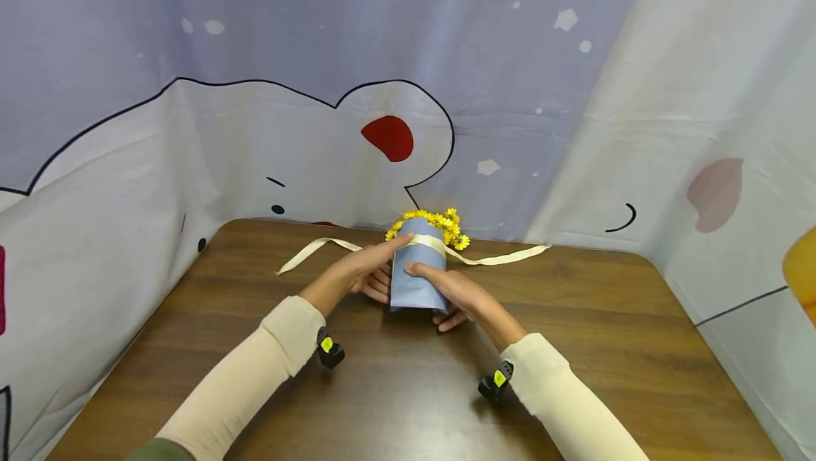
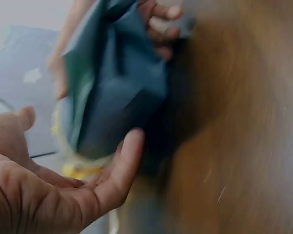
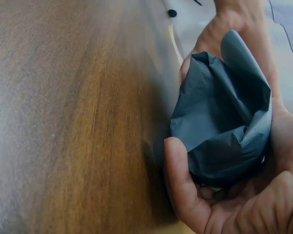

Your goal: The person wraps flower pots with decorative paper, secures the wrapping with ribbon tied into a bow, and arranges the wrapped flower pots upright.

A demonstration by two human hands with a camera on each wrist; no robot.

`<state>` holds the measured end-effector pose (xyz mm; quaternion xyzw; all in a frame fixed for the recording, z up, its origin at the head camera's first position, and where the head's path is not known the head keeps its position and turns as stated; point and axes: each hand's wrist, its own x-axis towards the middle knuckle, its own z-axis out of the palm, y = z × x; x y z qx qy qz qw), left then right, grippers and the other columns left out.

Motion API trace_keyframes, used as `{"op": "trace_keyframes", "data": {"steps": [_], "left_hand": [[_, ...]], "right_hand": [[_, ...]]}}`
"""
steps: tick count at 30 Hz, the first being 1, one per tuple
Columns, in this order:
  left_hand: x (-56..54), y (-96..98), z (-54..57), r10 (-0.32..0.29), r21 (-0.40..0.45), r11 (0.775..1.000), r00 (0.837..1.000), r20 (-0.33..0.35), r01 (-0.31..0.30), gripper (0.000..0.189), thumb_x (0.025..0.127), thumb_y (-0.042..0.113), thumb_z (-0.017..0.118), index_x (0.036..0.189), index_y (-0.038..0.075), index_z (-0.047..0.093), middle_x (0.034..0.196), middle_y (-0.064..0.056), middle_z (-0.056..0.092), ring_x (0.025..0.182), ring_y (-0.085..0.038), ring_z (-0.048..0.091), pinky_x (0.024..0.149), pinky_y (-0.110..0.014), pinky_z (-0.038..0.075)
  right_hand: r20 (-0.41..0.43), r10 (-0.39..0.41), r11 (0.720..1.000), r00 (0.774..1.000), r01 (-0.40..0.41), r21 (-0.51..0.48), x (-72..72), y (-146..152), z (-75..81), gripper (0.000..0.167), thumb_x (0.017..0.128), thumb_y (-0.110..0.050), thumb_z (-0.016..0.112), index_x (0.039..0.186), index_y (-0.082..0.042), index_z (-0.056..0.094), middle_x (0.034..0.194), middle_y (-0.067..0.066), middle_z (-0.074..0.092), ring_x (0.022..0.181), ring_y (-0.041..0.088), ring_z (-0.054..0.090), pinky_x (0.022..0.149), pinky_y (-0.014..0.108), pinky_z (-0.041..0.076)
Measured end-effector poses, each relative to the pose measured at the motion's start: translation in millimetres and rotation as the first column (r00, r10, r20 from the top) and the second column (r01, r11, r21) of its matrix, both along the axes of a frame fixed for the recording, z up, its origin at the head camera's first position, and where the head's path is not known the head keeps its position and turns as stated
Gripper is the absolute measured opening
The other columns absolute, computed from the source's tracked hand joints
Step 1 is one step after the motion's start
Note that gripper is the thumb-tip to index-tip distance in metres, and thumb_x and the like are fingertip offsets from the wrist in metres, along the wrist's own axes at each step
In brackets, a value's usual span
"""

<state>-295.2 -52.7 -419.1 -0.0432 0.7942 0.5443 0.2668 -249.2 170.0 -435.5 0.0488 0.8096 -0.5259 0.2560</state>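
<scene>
A small bouquet of yellow flowers, wrapped in blue-grey paper, lies low over the table with its paper end toward me. A cream ribbon crosses the wrap below the blooms. My right hand holds the wrap from the right, thumb on top and fingers curled underneath. On the other side, my left hand extends its thumb over the ribbon. In the left wrist view, the left thumb stands apart from the paper, while a fingertip reaches its edge. Folded paper fills the near end in the right wrist view.
Two loose ribbon tails spread left and right on the brown wooden table. A patterned cloth hangs along the back and sides of the table. The left wrist view is blurred.
</scene>
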Motion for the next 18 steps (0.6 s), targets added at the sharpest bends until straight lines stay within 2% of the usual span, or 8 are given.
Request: {"op": "trace_keyframes", "data": {"steps": [2,6,11,15,17,18], "left_hand": [[-0.8,13.3,-8.8,-0.027,0.052,0.998,0.998,0.057,0.024,0.102,0.097,0.088,0.058,0.137,-0.005,0.066,0.108,-0.019,0.078,0.086,-0.026,0.079,0.074,-0.04,0.069],[-3.7,27.3,-22.2,0.014,0.047,0.999,1.0,0.008,-0.014,0.101,0.095,0.087,0.062,0.15,0.002,0.062,0.125,-0.018,0.075,0.1,-0.03,0.076,0.08,-0.046,0.067],[-9.0,33.7,-25.9,0.04,0.032,0.999,0.999,-0.011,-0.04,0.106,0.092,0.086,0.068,0.16,0.006,0.054,0.146,-0.018,0.067,0.12,-0.034,0.072,0.094,-0.06,0.065],[-10.2,37.7,-25.9,0.047,0.024,0.999,0.999,-0.007,-0.047,0.108,0.092,0.084,0.07,0.164,0.006,0.049,0.151,-0.019,0.063,0.125,-0.036,0.07,0.099,-0.068,0.063],[-9.7,39.8,-26.6,0.06,0.013,0.998,0.998,-0.012,-0.06,0.11,0.092,0.084,0.07,0.164,0.004,0.048,0.15,-0.019,0.063,0.123,-0.037,0.07,0.1,-0.07,0.062],[-9.1,40.6,-27.2,0.065,0.008,0.998,0.998,-0.015,-0.065,0.11,0.091,0.084,0.07,0.163,0.004,0.049,0.15,-0.02,0.064,0.122,-0.037,0.07,0.1,-0.07,0.062]], "right_hand": [[0.001,0.002,1.0,1.0,-0.002,0.001,0.1,0.9,-0.9,0.085,0.09,-0.081,0.071,0.13,-0.006,0.068,0.101,0.014,0.071,0.074,0.026,0.068,0.06,0.038,0.066],[0.005,0.009,1.0,1.0,-0.009,0.001,-0.6,0.9,-2.8,0.085,0.09,-0.081,0.072,0.131,-0.006,0.068,0.103,0.014,0.071,0.075,0.026,0.068,0.063,0.039,0.067],[0.018,0.021,0.999,1.0,-0.022,0.038,-4.4,4.8,1.6,0.088,0.09,-0.083,0.07,0.13,-0.005,0.067,0.102,0.017,0.072,0.075,0.027,0.07,0.064,0.04,0.068],[0.045,0.095,0.987,0.994,-0.1,0.127,-9.5,19.3,13.9,0.089,0.093,-0.089,0.063,0.115,-0.003,0.069,0.088,0.016,0.074,0.066,0.022,0.071,0.06,0.034,0.065],[-0.011,0.1,0.979,0.995,-0.096,0.181,-13.8,31.7,22.8,0.089,0.097,-0.088,0.059,0.107,-0.001,0.071,0.078,0.013,0.073,0.061,0.019,0.068,0.057,0.032,0.062],[-0.072,0.103,0.973,0.992,-0.085,0.217,-17.3,39.3,25.7,0.085,0.101,-0.084,0.059,0.103,0.0,0.071,0.076,0.012,0.073,0.06,0.019,0.068,0.057,0.032,0.061]]}}
